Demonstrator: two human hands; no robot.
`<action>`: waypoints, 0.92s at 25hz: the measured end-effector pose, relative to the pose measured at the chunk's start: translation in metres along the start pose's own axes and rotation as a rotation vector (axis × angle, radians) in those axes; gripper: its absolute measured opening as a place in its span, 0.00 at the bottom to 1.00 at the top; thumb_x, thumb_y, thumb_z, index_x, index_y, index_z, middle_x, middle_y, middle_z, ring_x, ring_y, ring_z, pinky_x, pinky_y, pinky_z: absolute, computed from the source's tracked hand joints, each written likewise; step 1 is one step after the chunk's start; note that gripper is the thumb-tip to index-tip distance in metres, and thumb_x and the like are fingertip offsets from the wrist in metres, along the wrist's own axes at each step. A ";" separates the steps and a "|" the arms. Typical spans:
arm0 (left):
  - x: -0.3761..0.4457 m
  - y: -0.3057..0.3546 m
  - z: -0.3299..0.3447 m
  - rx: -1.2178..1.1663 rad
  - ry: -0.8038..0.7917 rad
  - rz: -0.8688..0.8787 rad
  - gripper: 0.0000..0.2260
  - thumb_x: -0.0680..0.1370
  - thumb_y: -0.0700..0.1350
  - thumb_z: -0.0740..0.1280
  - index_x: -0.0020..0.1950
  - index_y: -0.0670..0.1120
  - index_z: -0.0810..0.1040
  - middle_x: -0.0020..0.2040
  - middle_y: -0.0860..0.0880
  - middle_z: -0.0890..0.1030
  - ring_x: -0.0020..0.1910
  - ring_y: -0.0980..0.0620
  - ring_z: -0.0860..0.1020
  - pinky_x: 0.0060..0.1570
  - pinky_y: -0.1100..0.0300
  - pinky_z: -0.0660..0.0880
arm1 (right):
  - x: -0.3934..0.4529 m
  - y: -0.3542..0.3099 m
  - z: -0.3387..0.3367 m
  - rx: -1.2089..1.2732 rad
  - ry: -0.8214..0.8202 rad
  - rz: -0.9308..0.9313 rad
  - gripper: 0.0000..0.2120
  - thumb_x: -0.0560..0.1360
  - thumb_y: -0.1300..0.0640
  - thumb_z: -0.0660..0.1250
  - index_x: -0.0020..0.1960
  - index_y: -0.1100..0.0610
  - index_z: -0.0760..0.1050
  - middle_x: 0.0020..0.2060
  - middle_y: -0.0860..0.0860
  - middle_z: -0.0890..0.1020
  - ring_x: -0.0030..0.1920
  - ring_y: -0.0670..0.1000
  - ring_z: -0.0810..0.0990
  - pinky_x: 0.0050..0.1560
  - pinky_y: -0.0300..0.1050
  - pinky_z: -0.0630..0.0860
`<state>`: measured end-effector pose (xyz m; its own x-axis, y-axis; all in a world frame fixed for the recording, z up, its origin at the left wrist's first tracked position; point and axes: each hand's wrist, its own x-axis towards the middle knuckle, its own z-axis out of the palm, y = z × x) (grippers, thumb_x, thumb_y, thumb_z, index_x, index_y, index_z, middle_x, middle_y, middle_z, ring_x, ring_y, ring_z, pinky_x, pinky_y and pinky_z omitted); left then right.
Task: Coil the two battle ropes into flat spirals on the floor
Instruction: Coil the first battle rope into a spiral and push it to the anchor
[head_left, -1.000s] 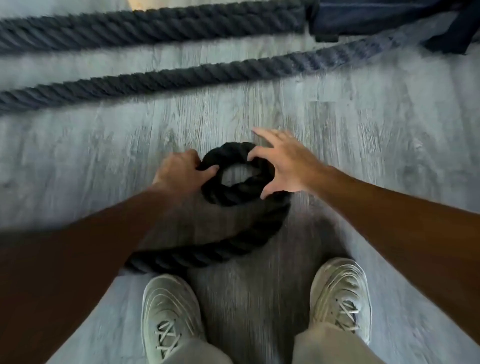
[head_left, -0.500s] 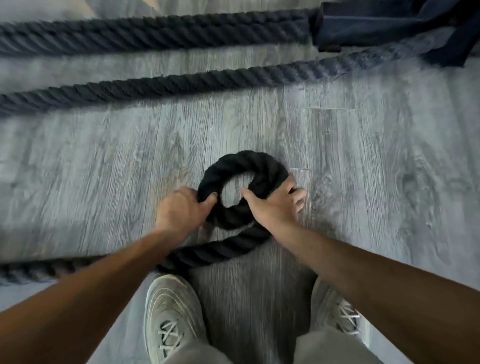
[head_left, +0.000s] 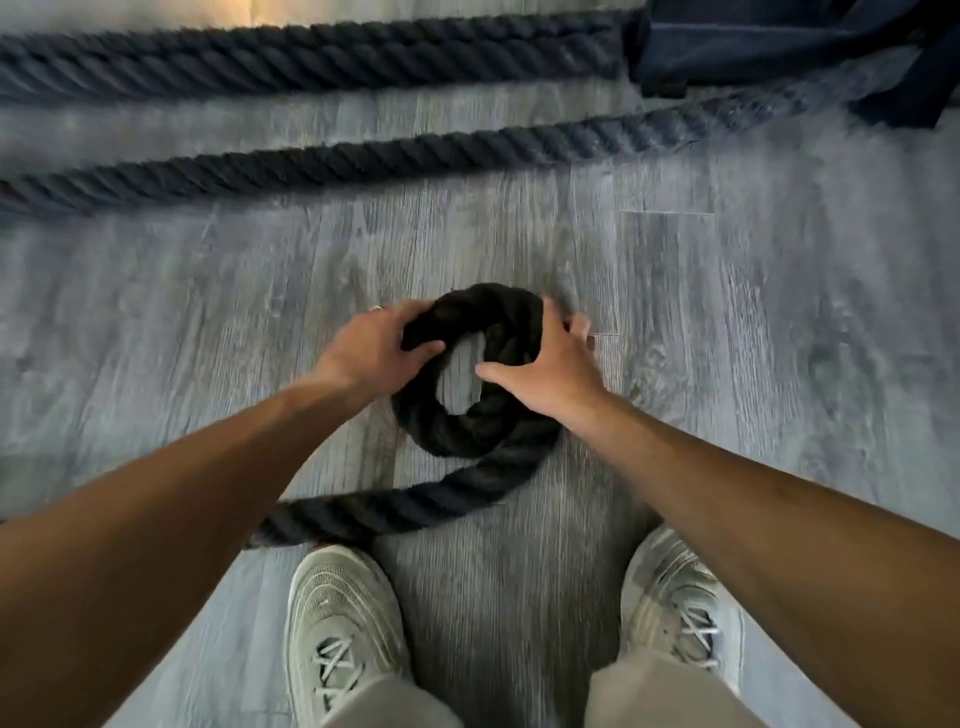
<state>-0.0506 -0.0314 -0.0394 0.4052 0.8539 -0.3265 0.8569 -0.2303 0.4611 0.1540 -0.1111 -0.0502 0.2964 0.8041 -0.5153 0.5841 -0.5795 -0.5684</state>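
My left hand (head_left: 371, 345) and right hand (head_left: 545, 371) both hold the first loop (head_left: 470, 434) of one rope on the floor (head_left: 208, 312), fingers curled over it. Only this first turn exists; its tail (head_left: 395, 506) and the two far runs (head_left: 322, 163) lie uncoiled.

Bare forearms (head_left: 171, 525), pale grey laced sneakers (head_left: 340, 631), light trousers (head_left: 660, 699)

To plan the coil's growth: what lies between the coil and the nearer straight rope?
Only bare floor between coil and straight rope, in the head view.
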 end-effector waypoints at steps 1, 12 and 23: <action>0.002 0.001 0.004 0.021 0.028 0.018 0.23 0.78 0.55 0.69 0.72 0.54 0.72 0.57 0.47 0.83 0.51 0.47 0.81 0.48 0.60 0.73 | -0.004 0.003 -0.003 0.029 -0.007 -0.014 0.57 0.64 0.32 0.76 0.81 0.45 0.47 0.76 0.53 0.54 0.76 0.60 0.60 0.72 0.59 0.67; -0.005 0.012 0.022 0.035 0.071 -0.210 0.17 0.77 0.53 0.68 0.61 0.49 0.69 0.48 0.44 0.80 0.44 0.42 0.79 0.41 0.54 0.71 | -0.051 0.009 0.037 0.227 -0.022 0.380 0.62 0.62 0.29 0.75 0.79 0.45 0.37 0.75 0.59 0.57 0.63 0.61 0.74 0.53 0.48 0.68; -0.056 0.005 0.030 -0.368 0.049 -0.598 0.35 0.63 0.68 0.75 0.58 0.47 0.68 0.53 0.45 0.79 0.50 0.43 0.81 0.51 0.44 0.79 | 0.009 -0.010 -0.007 -0.180 0.074 -0.174 0.51 0.63 0.44 0.81 0.80 0.48 0.60 0.67 0.50 0.70 0.71 0.61 0.63 0.72 0.61 0.64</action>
<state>-0.0594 -0.0946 -0.0428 -0.1239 0.8071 -0.5772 0.7612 0.4505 0.4665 0.1558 -0.0974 -0.0449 0.2302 0.9012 -0.3671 0.7541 -0.4036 -0.5180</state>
